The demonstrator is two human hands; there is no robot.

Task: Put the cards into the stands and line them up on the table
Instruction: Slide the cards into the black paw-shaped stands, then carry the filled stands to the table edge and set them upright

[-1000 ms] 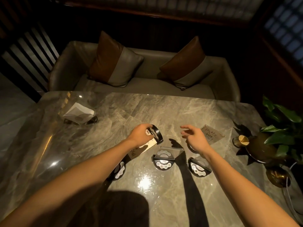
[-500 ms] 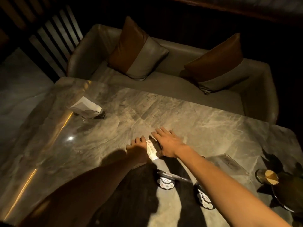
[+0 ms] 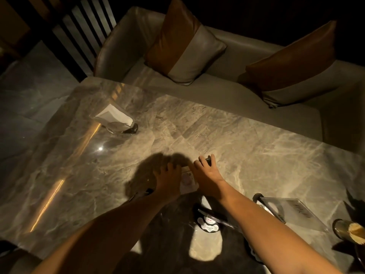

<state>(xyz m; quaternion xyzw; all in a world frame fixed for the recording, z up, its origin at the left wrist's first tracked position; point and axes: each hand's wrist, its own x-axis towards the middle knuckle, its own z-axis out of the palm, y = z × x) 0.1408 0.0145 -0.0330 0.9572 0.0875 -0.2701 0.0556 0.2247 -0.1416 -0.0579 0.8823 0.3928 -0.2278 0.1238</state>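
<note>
On the marble table (image 3: 256, 155), my left hand (image 3: 167, 180) and my right hand (image 3: 205, 175) meet around one card stand (image 3: 186, 179). Its pale card shows between the hands. My right fingertips curl over its black base (image 3: 208, 161), and my left fingers press against the card's left edge. Nearer to me stands a second black stand (image 3: 207, 223) with a clear card. A third stand with a clear card (image 3: 288, 212) is to the right of my right forearm. Another dark stand (image 3: 148, 191) peeks out by my left wrist, mostly hidden.
A napkin holder (image 3: 116, 120) stands at the table's far left. A toothpick pot (image 3: 353, 230) sits at the right edge. Beyond the table is a grey sofa (image 3: 246, 62) with two brown cushions. A slatted screen (image 3: 85, 30) rises at the back left.
Both hands have carried the stand and card farther across the table and set it down. My right fingers have moved from the card onto the black base. The view has tilted left.
</note>
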